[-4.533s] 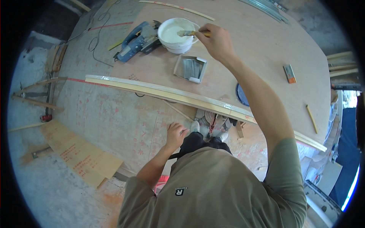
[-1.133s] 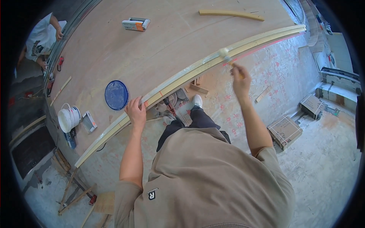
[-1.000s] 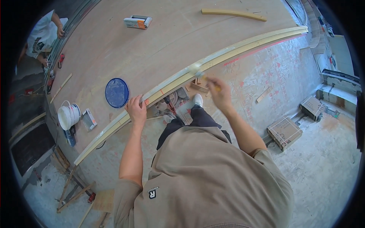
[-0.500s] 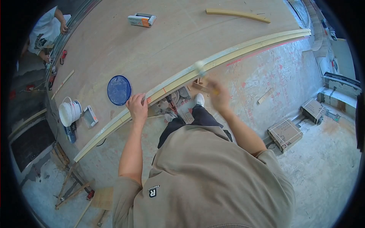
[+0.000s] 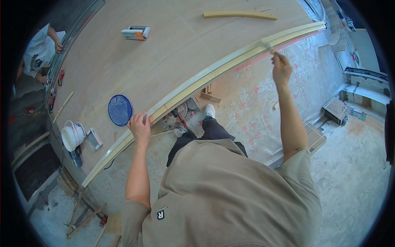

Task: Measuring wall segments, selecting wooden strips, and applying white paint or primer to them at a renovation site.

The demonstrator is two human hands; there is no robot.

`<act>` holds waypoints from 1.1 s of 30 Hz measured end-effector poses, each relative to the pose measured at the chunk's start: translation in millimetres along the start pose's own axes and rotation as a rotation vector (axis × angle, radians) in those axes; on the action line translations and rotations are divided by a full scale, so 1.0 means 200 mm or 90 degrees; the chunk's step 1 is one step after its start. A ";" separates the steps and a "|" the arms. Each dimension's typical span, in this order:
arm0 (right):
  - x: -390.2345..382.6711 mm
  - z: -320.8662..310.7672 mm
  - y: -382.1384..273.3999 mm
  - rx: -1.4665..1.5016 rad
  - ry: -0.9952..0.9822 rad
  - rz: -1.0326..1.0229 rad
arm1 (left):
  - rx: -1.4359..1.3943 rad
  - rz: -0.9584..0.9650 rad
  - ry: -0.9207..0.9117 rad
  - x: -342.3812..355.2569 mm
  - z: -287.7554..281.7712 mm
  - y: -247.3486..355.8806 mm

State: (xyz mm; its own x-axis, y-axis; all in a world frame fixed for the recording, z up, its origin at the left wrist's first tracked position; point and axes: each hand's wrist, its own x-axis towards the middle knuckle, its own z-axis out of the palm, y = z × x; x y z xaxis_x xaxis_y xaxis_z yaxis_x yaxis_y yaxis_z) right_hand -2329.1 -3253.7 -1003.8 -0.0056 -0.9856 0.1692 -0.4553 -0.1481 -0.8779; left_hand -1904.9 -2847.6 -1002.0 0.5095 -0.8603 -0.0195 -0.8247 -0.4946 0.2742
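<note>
A long pale wooden strip runs along the near edge of the large board, from lower left to upper right. A whitish wet-looking film lies along its top. My left hand is closed over the strip's left part, and a small dark bit shows by its fingertips. Out to the right, my right hand grips the handle of a small paintbrush. The brush's bristles meet the top of the strip near its far right end. A round blue lid lies on the board near my left hand.
A white bucket and a small box stand at the board's left. Farther back lie an orange-white box and a short wooden piece. Another person works at far left. Cartons sit on the floor at right.
My right hand has swept right and away from me with the brush, along the strip. My left hand keeps its hold on the strip. The view has shifted slightly.
</note>
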 end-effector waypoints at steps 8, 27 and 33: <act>-0.36 0.14 -0.15 0.053 -0.276 -0.024 | 0.013 -0.028 -0.002 -0.02 0.01 0.00; -0.58 0.22 -0.41 0.058 -0.348 0.006 | -0.055 -0.053 0.049 -0.01 0.03 -0.02; -0.98 0.49 -1.02 0.188 -0.516 -0.066 | -0.173 -0.053 0.329 -0.21 0.03 -0.08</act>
State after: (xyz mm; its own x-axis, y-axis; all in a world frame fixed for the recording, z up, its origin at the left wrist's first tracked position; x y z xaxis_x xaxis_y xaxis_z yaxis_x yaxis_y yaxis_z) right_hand -2148.0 -3039.4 -902.5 0.7097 -0.7043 -0.0179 -0.1679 -0.1445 -0.9752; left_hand -1914.0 -2805.1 -1011.6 0.6796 -0.6147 0.4005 -0.7191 -0.4500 0.5296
